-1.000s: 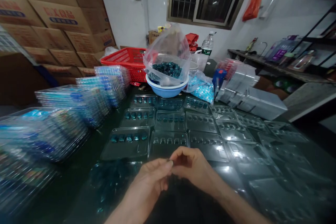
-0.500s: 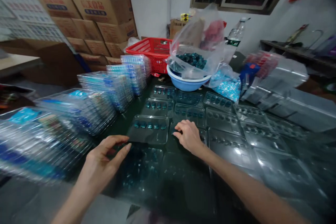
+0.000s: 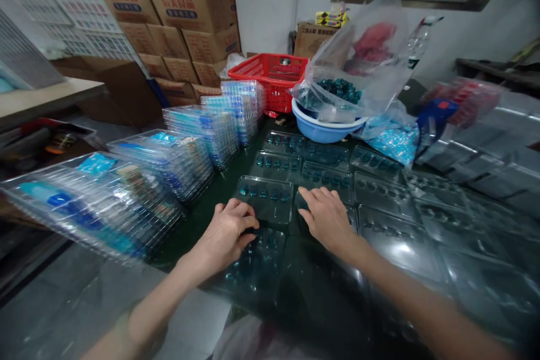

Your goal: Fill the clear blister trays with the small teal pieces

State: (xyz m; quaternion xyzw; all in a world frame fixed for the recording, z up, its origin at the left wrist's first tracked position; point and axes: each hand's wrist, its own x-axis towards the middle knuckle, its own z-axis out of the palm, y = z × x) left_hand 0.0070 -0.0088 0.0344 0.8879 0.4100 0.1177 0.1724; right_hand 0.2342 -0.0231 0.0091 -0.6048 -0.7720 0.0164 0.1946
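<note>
- Dark table [image 3: 219,184] under a white wall [image 3: 262,11], brown cartons [image 3: 185,8] stacked at 11 o'clock from mid-view
- At 9 o'clock, slanting rows of filled clear packs [image 3: 139,180] stand leaning along the table's edge
- At 7 o'clock, the left hand [image 3: 230,230] curls over the near tray, thumb below the fingers; the tips are hidden, so I cannot tell whether they pinch anything
- At 6 o'clock, loose teal pieces [image 3: 265,250] lie in that near tray [image 3: 282,247]; they look small, light and shiny, perhaps slippery, so a thumb-and-forefinger pinch across the sides should suit
- Close in at 6 o'clock, another clear tray [image 3: 276,215] holds a row of five teal pieces; its thin plastic looks light and flexible, best lifted by the rim, without squeezing
- At 4 o'clock, the right hand [image 3: 327,222] reaches over the next tray [image 3: 352,216], thumb and forefinger parted with nothing seen between them
- At 2 o'clock, a blue basin [image 3: 329,132] bears an open, soft-looking plastic bag [image 3: 386,50] with more teal pieces
- Farther out at 4 o'clock, more clear trays [image 3: 390,233] spread across the table
</note>
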